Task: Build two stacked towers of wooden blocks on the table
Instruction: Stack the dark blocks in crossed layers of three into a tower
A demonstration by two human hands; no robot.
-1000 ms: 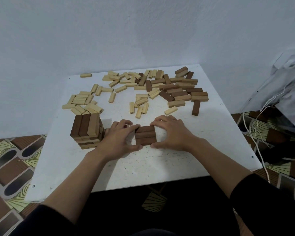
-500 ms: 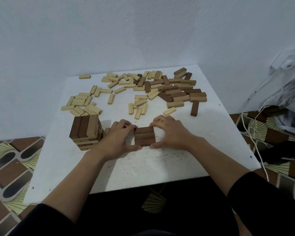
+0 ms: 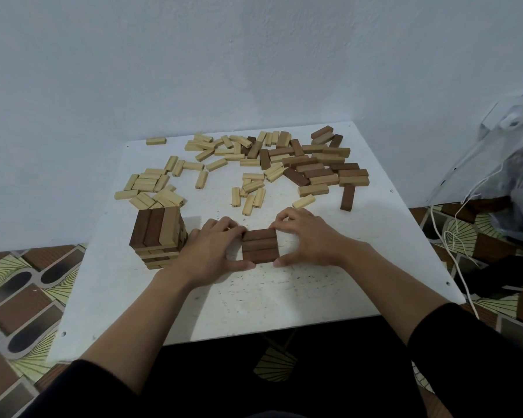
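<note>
Broadly, the white table [image 3: 284, 291] carries one standing tower [image 3: 157, 236] at its left, several layers high with a top row of three blocks, beside a wide scatter of loose blocks [image 3: 254, 167], pale and dark, across the far half. Most of the building looks undone. Near the middle, the second tower's base [image 3: 260, 245], three dark blocks side by side, sits pressed between the left hand [image 3: 212, 251] and right hand [image 3: 308, 236], fingers closed against its ends.

A plastic bag [image 3: 507, 164] and white cord [image 3: 453, 236] lie on patterned floor [image 3: 21, 285].
</note>
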